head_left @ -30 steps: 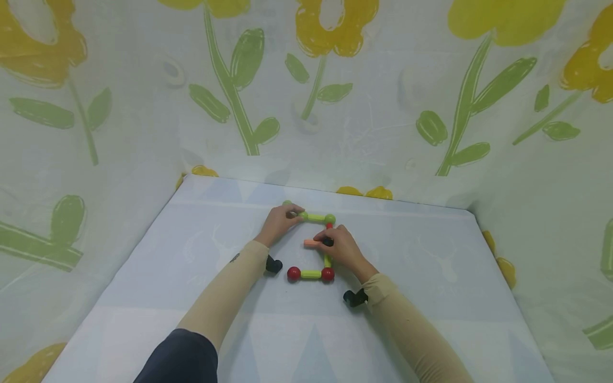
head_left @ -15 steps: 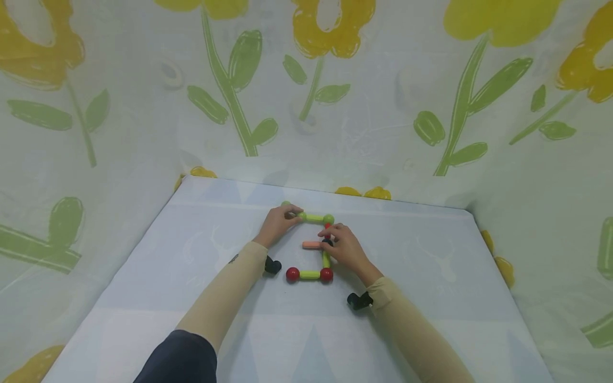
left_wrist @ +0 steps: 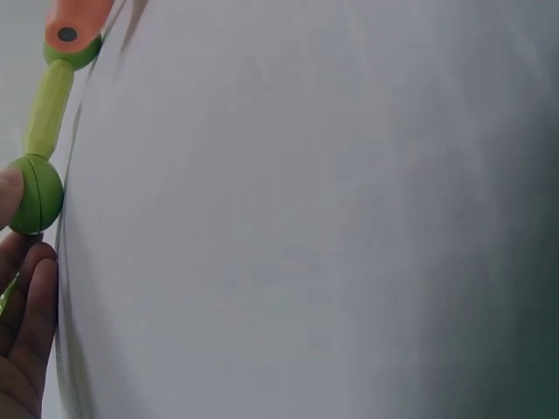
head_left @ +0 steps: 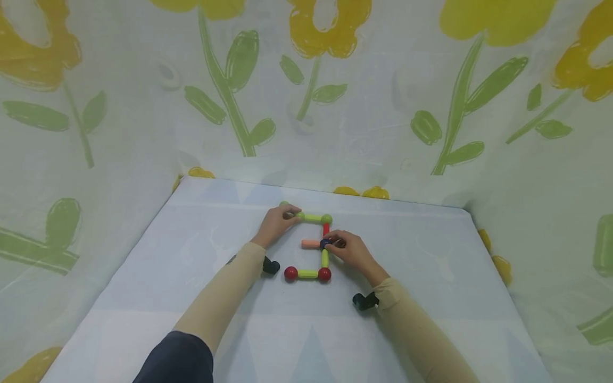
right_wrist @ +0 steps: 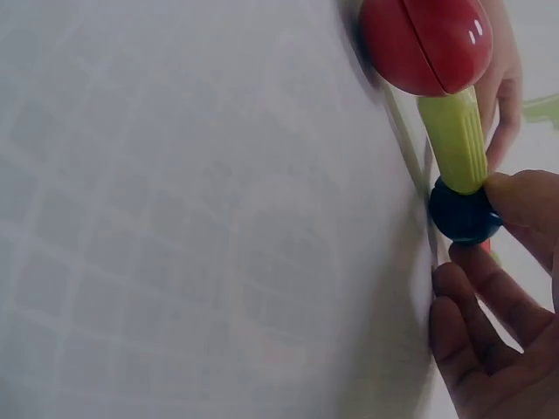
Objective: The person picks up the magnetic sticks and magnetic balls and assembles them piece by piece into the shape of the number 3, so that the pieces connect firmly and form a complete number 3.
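Toy rods and balls join into a figure on the table. My left hand pinches the green ball at its upper left end, from which a yellow-green rod runs to a green corner ball. At the middle of the right side, my right hand holds the dark blue ball between thumb and finger. An orange rod points left from that ball, a red rod runs up from it, and a yellow-green rod runs down to a red ball.
A second red ball ends the bottom row, across a yellow-green rod. Behind my left hand another green ball shows partly. Black wrist cameras sit close to the white table. Flower-printed sheets surround it.
My right hand has let go of the orange rod and shifted right onto the dark blue ball; the orange rod stays against that ball. My left hand stays at the green ball.
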The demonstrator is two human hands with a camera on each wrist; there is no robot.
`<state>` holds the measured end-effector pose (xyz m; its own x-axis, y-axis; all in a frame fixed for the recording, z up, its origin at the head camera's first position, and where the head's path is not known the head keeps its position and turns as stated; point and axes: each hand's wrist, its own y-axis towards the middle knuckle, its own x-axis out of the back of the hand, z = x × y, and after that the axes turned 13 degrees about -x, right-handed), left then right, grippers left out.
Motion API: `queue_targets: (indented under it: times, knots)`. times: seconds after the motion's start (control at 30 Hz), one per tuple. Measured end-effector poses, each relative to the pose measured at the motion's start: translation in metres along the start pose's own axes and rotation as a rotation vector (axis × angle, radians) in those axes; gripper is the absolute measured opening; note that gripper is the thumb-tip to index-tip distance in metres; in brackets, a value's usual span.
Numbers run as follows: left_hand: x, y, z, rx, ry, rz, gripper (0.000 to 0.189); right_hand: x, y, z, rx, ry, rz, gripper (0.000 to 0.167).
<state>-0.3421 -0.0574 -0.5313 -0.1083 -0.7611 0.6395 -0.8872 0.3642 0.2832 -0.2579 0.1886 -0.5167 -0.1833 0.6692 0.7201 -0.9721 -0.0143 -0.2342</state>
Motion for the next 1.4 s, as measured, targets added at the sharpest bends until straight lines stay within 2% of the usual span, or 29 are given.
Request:
queue_targets:
  times: [0.23,0.4,0.57,0.7,0.83,0.93,1.13,1.4]
  knots:
    - [0.003,-0.004,0.0,-0.009,0.003,-0.002,0.039,-0.001,0.003,-0.001,-0.001,-0.009,0.022,0.025]
    - [0.008,-0.004,0.002,-0.02,0.046,-0.095,0.039,0.0,0.003,-0.001,0.001,-0.004,0.018,0.026]
    - [0.011,0.001,0.008,0.021,0.107,-0.162,0.046,0.001,0.004,-0.003,-0.012,0.001,0.021,0.027]
    - [0.012,0.006,0.013,0.085,0.145,-0.154,0.058,0.001,0.004,-0.001,-0.012,0.004,0.023,0.027]
    - [0.013,0.01,0.015,0.107,0.164,-0.113,0.06,0.001,0.004,0.001,-0.02,0.008,0.027,0.026]
    - [0.014,0.012,0.014,0.111,0.188,-0.086,0.054,0.0,0.003,0.003,-0.03,0.015,0.031,0.026]
    - [0.017,0.009,0.01,0.133,0.194,-0.086,0.038,-0.001,0.002,0.003,-0.023,0.018,0.03,0.027]
    - [0.017,0.003,0.012,0.117,0.171,-0.075,0.035,0.001,0.001,0.002,-0.024,0.015,0.023,0.026]
